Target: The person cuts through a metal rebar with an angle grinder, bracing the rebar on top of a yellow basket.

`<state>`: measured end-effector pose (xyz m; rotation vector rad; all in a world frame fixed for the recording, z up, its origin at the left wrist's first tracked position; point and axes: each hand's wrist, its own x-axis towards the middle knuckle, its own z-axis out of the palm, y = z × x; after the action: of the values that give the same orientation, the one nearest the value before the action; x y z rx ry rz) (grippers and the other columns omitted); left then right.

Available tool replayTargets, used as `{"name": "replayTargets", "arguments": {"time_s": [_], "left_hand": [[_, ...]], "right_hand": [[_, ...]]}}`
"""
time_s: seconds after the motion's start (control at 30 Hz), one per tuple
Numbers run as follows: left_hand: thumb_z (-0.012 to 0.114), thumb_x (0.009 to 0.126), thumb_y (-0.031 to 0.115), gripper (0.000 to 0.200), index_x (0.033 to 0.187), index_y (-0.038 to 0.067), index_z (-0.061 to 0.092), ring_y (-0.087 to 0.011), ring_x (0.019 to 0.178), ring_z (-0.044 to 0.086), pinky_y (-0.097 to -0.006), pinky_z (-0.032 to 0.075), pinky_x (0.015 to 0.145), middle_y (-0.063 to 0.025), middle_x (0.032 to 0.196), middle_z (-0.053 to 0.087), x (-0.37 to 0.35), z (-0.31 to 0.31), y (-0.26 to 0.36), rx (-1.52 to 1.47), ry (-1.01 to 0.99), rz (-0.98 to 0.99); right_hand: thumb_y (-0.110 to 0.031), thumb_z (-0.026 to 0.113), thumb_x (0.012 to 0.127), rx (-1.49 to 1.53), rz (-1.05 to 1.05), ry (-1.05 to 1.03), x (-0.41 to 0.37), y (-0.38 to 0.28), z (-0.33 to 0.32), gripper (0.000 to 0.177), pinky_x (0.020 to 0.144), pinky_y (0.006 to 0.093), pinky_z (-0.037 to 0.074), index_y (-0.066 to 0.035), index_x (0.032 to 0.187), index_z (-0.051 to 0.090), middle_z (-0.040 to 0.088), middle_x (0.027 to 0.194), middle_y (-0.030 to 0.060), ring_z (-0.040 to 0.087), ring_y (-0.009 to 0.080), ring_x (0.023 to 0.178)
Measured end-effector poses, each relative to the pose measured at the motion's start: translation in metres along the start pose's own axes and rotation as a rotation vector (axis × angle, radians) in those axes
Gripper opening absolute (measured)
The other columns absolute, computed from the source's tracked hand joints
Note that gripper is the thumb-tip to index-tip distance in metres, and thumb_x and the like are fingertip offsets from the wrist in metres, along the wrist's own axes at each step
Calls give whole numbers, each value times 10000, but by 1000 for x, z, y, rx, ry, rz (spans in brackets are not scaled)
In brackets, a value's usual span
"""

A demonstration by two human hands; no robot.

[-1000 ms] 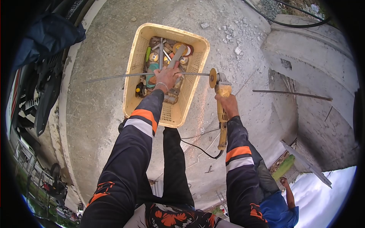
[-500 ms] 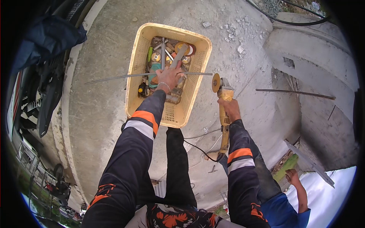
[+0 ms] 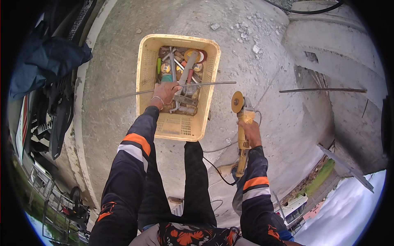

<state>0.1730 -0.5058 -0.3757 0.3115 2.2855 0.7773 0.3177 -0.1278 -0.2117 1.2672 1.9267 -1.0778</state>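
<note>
My left hand (image 3: 165,92) is closed around a long thin metal rod (image 3: 213,83) that lies across a yellow plastic crate (image 3: 143,78) and sticks out past both sides. A bracelet circles the left wrist. Under that hand, the crate holds a jumble of tools, among them a red-handled tool (image 3: 190,76), a flat grey bar (image 3: 187,67) and several discs. Outside the crate, on the right, my right hand (image 3: 251,133) grips the body of a yellow angle grinder (image 3: 245,118). Its cutting disc (image 3: 237,102) points upward, below and close to the rod's right end.
A black power cord (image 3: 217,170) loops from the grinder's rear. Another rod (image 3: 324,89) lies to the right, and rubble (image 3: 243,30) is scattered on the concrete. A motorbike (image 3: 53,119) with dark blue cloth (image 3: 51,61) stands at left. Blue clothing of another person (image 3: 286,235) shows at lower right.
My left hand has shifted left along the rod, while the rod has slid right across the crate. The grinder has dropped slightly lower in view. The other person's raised arm has left the view.
</note>
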Motion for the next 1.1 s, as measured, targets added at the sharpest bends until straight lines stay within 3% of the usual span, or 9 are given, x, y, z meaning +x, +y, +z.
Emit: {"name": "replayTargets", "arguments": {"time_s": [0.1,0.3,0.4,0.5,0.9,1.1], "left_hand": [[561,1053,472,381,1041,120,703,-359,972,679,-491,413,855,-122,974,731,22,15,22,-11,84,9],[566,1050,497,361,1080,170,715,-336,938,674,-516,352,841,-99,962,739,24,5,37,23,-16,-90],[526,1053,556,386,1153,234,715,-303,1057,699,-580,339,944,-56,1100,772,27,9,32,42,-82,-129],[571,1039,528,377,1064,180,713,-328,937,675,-518,313,858,-80,961,743,24,12,32,-9,29,-103],[569,1035,523,339,1012,209,696,-309,944,674,-503,293,849,-66,924,739,27,12,29,19,-15,-118],[544,1046,519,322,1033,235,695,-308,978,681,-523,300,862,-54,934,743,21,14,29,10,78,-72]], "right_hand": [[-315,798,789,-60,-44,20,-3,-9,2,399,722,356,530,-6,1035,740,727,873,73,686,199,775],[-364,807,751,-171,-87,40,9,-29,4,481,762,383,548,13,1042,735,756,923,134,728,260,832],[-379,801,745,-238,-132,13,13,-41,7,511,775,405,553,22,1053,732,760,936,157,736,294,849],[-410,797,731,-310,-112,78,21,-45,15,544,796,428,558,28,1048,737,763,954,184,743,333,878],[-442,812,707,-346,-76,32,32,-60,23,606,845,436,571,35,1075,746,768,1026,230,753,369,962],[-446,826,703,-384,-73,18,30,-70,24,627,869,433,576,43,1087,742,766,1050,246,753,379,996]]}}
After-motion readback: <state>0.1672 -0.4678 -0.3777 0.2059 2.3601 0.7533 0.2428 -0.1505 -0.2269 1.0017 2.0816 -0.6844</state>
